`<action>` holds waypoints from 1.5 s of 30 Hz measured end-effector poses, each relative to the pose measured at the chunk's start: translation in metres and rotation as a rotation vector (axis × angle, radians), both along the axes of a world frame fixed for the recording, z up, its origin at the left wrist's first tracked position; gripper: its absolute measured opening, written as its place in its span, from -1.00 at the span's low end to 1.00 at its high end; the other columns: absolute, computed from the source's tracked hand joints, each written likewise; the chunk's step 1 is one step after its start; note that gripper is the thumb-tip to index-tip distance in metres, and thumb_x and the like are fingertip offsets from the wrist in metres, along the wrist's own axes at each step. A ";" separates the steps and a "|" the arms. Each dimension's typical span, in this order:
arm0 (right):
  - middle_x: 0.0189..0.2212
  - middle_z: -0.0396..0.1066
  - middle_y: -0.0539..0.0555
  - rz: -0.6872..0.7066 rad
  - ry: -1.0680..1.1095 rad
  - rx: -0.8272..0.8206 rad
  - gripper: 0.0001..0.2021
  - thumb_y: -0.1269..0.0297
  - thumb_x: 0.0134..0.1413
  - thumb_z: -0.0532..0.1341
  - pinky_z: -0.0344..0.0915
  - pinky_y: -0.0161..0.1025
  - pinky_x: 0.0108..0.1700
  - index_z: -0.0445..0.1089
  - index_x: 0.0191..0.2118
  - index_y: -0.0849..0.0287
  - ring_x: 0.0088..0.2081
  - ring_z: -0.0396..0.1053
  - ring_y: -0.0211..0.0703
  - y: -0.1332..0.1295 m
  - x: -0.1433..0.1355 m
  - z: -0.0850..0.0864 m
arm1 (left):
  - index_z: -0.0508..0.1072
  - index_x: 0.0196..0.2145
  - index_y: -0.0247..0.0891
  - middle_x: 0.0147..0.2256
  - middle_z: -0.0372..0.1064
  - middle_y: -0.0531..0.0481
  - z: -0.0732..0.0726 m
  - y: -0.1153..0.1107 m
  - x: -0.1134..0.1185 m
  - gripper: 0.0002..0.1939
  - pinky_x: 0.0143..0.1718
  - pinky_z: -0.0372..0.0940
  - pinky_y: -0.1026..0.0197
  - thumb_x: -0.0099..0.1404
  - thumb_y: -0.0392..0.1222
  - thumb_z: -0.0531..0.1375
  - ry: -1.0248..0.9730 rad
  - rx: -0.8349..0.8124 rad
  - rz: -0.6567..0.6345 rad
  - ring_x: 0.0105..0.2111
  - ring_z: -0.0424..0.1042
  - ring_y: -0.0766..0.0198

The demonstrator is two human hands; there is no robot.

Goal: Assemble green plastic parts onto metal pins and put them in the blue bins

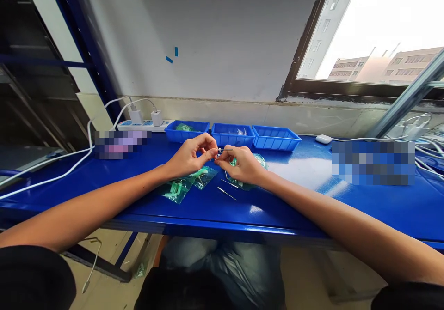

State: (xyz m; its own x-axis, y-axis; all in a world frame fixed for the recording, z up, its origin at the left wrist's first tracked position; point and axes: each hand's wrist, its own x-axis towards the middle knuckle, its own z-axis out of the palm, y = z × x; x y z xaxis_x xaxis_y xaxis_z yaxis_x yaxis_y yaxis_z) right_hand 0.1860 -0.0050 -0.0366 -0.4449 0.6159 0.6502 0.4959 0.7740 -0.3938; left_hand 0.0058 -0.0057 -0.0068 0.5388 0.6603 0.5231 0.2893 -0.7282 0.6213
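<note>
My left hand (193, 156) and my right hand (243, 164) meet fingertip to fingertip above the blue table (291, 203). A thin dark metal rod (227, 150) lies across the fingers of my right hand, pinched there. Its left end reaches the closed thumb and fingers of my left hand, where a tiny pale piece shows, too small to name. Below the hands are loose metal pins (227, 193). Clear bags with light green pieces (176, 189) lie under my left wrist, and another green-filled bag (259, 160) is partly hidden behind my right hand.
Along the wall stand three blue bins: a left bin (187, 134) with a green bag, a middle bin (233, 140) with clear bags, and a right bin (277, 141). A power strip (142, 126) with white cables sits left. A white earbud case (323, 139) lies right.
</note>
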 end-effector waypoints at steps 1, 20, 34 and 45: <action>-0.55 0.42 -0.02 0.007 0.005 0.003 -0.89 0.31 0.02 0.16 0.14 -0.38 -0.48 0.32 -0.47 0.19 -0.53 0.32 -0.34 -0.001 0.000 0.000 | 0.26 -0.37 -0.28 -0.43 0.32 0.02 0.000 -0.001 0.000 -0.78 -0.40 0.24 0.27 0.23 -0.05 0.10 0.009 0.021 0.001 -0.43 0.32 0.35; -0.60 0.33 -0.03 0.008 -0.040 0.122 -0.87 0.34 -0.02 0.12 0.06 -0.36 -0.50 0.20 -0.54 0.17 -0.57 0.20 -0.36 -0.001 0.002 -0.001 | 0.32 -0.39 -0.28 -0.47 0.36 0.05 0.001 -0.001 -0.003 -0.87 -0.46 0.29 0.33 0.23 -0.17 0.13 0.011 0.233 -0.069 -0.48 0.36 0.38; -0.63 0.22 -0.07 0.026 -0.066 0.230 -0.87 0.37 -0.04 0.09 -0.01 -0.37 -0.50 0.12 -0.54 0.15 -0.57 0.10 -0.37 0.000 0.002 0.000 | 0.32 -0.37 -0.30 -0.46 0.35 0.05 0.002 -0.001 -0.005 -0.94 -0.47 0.27 0.38 0.24 -0.26 0.12 0.106 0.465 -0.109 -0.50 0.32 0.44; -0.59 0.28 -0.04 -0.090 -0.109 0.187 -0.92 0.35 -0.03 0.08 0.00 -0.36 -0.48 0.17 -0.49 0.16 -0.55 0.16 -0.33 0.003 0.005 -0.005 | 0.31 -0.35 -0.29 -0.45 0.35 0.04 0.007 -0.002 -0.005 -0.86 -0.57 0.18 0.38 0.27 -0.16 0.07 0.228 0.281 0.003 -0.48 0.33 0.39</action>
